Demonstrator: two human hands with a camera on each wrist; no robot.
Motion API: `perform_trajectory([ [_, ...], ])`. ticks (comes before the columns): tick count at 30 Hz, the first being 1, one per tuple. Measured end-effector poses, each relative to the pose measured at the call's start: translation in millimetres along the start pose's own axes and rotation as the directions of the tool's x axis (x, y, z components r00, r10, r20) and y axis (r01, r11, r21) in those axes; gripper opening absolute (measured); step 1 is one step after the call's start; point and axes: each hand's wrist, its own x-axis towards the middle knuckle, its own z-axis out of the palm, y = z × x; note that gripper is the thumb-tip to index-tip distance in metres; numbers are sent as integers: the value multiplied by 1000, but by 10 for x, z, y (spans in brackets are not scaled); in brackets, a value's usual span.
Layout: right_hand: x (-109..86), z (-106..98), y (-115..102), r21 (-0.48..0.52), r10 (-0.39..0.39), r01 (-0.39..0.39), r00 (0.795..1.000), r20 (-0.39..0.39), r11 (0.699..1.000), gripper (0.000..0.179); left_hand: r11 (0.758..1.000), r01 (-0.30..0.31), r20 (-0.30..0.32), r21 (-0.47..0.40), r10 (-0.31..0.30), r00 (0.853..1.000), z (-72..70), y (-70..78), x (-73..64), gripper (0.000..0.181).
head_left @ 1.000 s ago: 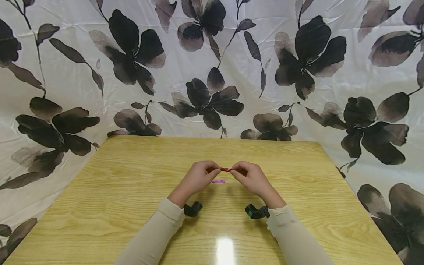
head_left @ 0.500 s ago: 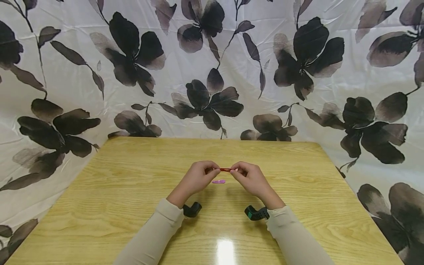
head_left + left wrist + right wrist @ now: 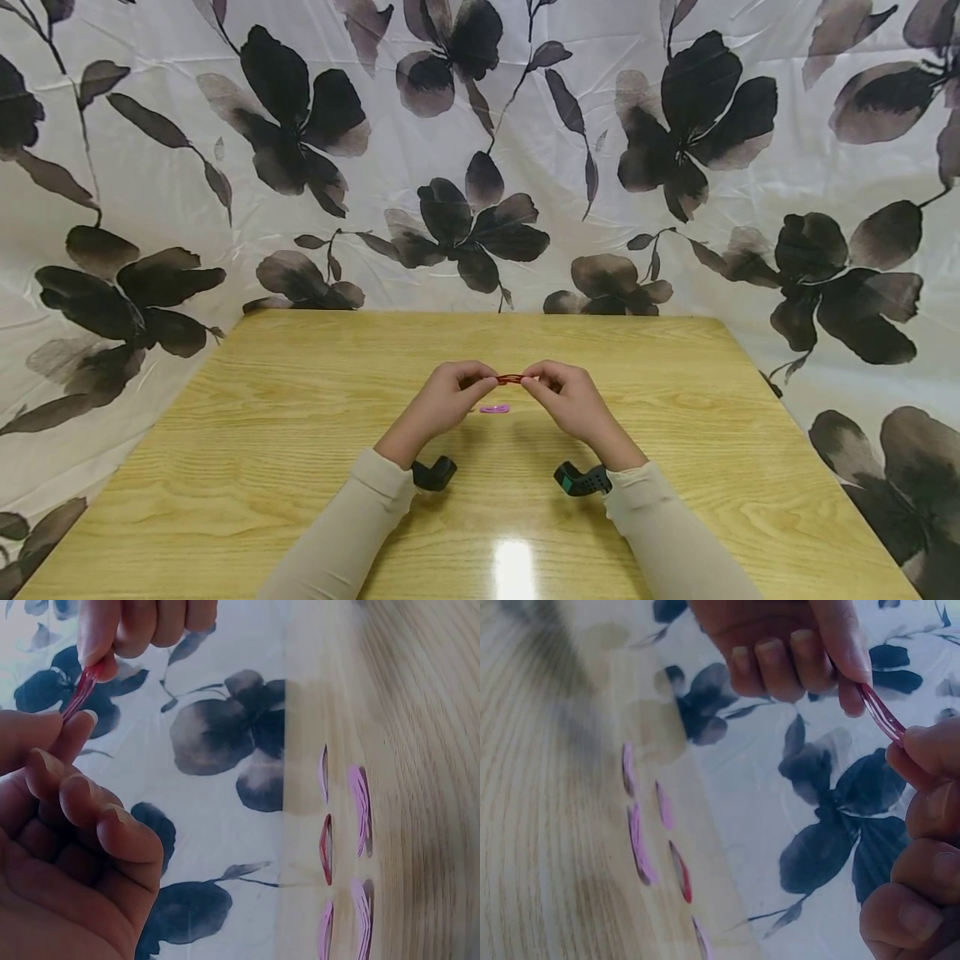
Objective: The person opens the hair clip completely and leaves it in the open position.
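Observation:
A red snap hair clip (image 3: 510, 379) is stretched between my two hands above the table. Thumb and index finger of my left hand (image 3: 447, 397) pinch one end of it. The other end sits between the thumb and index finger of my right hand (image 3: 572, 402). Both wrist views show the clip slightly bowed, with slits along its length. Below the hands lies a purple hair clip (image 3: 494, 409). The left wrist view shows more clips on the table: several pink ones (image 3: 361, 810) and a red one (image 3: 325, 850), laid in two rows.
The wooden table (image 3: 300, 450) ends at a floral cloth (image 3: 480, 125) hanging behind it and at its sides. Dark wrist-worn devices, one on the left (image 3: 435, 474) and one on the right (image 3: 582, 479), stick out under the wrists.
Both hands, still pinching the red hair clip, are very slightly higher in the head view. A bit more of the clip shows between the fingertips.

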Motion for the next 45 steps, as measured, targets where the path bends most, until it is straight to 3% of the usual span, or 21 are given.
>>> perform_trajectory([
  [20,-12,5,-44,-1,30,-30,999,19,1000,17,990,61,71,-131,-52,996,-19,-28,-26,24],
  [30,-106,-72,-381,8,9,-9,1000,30,1000,16,987,43,85,-155,-30,996,-24,-21,-31,24],
  [45,-91,-91,-341,86,27,-33,997,78,996,19,976,11,108,-219,12,994,-38,-20,-27,28],
])
